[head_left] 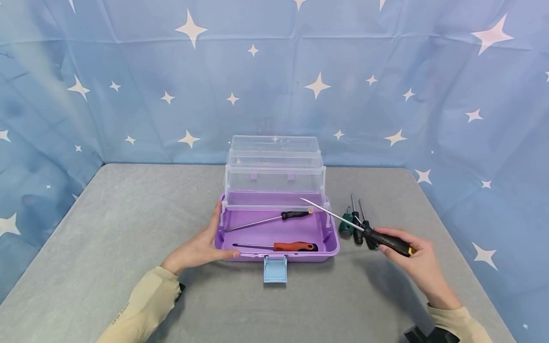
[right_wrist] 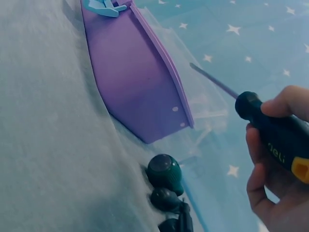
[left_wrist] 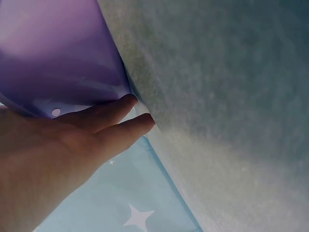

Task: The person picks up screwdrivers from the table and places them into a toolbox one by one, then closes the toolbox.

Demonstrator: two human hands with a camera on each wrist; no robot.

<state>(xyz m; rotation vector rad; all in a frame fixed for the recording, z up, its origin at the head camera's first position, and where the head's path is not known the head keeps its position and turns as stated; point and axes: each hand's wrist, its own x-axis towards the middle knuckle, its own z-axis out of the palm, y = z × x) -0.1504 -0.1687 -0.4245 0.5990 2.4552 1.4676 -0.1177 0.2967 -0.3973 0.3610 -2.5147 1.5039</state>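
A purple toolbox (head_left: 277, 257) with a raised clear lid (head_left: 274, 174) stands on the grey table. Inside lie a black-handled screwdriver (head_left: 295, 215) and an orange-handled screwdriver (head_left: 296, 247). My left hand (head_left: 205, 247) rests against the box's left side, thumb at the front rim, fingers (left_wrist: 126, 130) extended along the wall. To the right of the box, my right hand (head_left: 415, 257) holds a black screwdriver with a yellow-marked end (head_left: 390, 242) by its handle. Its long shaft points up and left, over the box's right edge. The lettering on that handle reads "deli" in the right wrist view.
Right of the box lie a stubby green-handled screwdriver (head_left: 345, 224) and two dark-handled screwdrivers (head_left: 358, 233), close together below the held one. A blue latch (head_left: 275, 269) hangs down at the box front. Blue star-patterned cloth (head_left: 274, 71) surrounds the grey table (head_left: 141, 205).
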